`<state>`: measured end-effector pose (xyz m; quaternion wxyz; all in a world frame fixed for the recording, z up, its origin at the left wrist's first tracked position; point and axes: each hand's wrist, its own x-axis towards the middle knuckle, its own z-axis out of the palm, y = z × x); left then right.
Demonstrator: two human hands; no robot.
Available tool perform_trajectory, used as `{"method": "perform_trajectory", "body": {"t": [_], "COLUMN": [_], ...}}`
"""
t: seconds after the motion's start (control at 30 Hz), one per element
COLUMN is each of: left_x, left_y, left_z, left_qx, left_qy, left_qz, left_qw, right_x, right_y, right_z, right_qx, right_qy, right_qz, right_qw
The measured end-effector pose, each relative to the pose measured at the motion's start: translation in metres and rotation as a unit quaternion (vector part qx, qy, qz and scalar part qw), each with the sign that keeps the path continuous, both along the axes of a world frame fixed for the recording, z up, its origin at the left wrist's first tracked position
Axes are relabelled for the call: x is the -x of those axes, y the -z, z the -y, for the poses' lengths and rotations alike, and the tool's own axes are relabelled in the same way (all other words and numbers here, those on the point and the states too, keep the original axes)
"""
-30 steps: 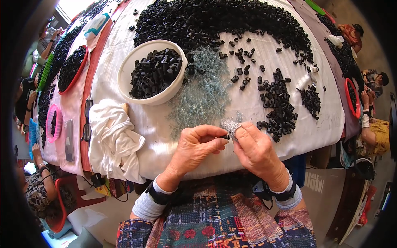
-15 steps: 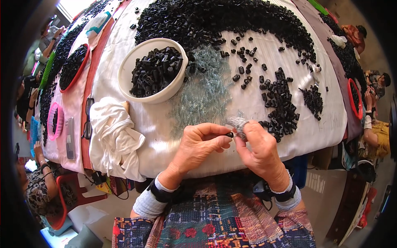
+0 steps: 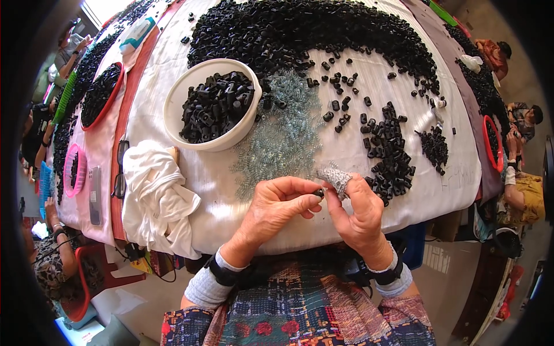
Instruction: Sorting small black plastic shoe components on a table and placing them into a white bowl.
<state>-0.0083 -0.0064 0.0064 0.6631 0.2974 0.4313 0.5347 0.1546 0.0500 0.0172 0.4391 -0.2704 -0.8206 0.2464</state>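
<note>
Between its thumb and fingertips, my left hand (image 3: 276,209) pinches a small black cylindrical plastic piece (image 3: 319,193). My right hand (image 3: 359,214) is closed right beside it, thumb and forefinger meeting at the piece; whatever they hold is too small to make out. A grey knitted finger cover (image 3: 334,181) wraps my right forefinger. Just beyond my hands lies a loose heap of thin metal springs (image 3: 280,135). To its right is a cluster of black cylindrical pieces (image 3: 385,153). A white bowl (image 3: 173,124) full of black pieces stands at the left of the springs.
A large mound of black parts (image 3: 311,29) spreads across the table's far side. Tiny black pins (image 3: 433,147) lie at the right. A crumpled white cloth (image 3: 158,196) sits left, near glasses (image 3: 120,170) and a phone (image 3: 95,195). Other people work at neighbouring tables on both sides.
My right hand has shifted slightly left and its covered forefinger has tilted across. The left hand still pinches the black piece, now a little more exposed. The whole view has shifted slightly.
</note>
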Motion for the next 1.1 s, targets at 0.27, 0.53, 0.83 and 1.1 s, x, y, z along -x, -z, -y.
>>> {"method": "perform_trajectory", "body": {"t": [0.27, 0.53, 0.83, 1.1], "left_x": [-0.001, -0.001, 0.002, 0.003], "left_y": [0.002, 0.006, 0.008, 0.015], "left_z": [0.001, 0.003, 0.002, 0.003], "left_qx": [0.004, -0.001, -0.004, -0.028], "left_qy": [-0.013, -0.013, -0.010, -0.010], "left_qz": [-0.002, -0.038, -0.002, 0.018], "left_qw": [1.000, 0.999, 1.000, 0.999], "right_x": [-0.005, -0.005, -0.008, -0.004], "right_y": [-0.002, -0.013, -0.002, -0.011], "right_z": [-0.001, -0.006, -0.001, -0.004], "right_qx": [-0.011, -0.053, -0.005, -0.074], "right_qy": [-0.025, -0.061, -0.007, -0.066], "right_qz": [0.057, 0.133, 0.045, 0.088], "right_qw": [0.998, 0.988, 0.999, 0.991]}}
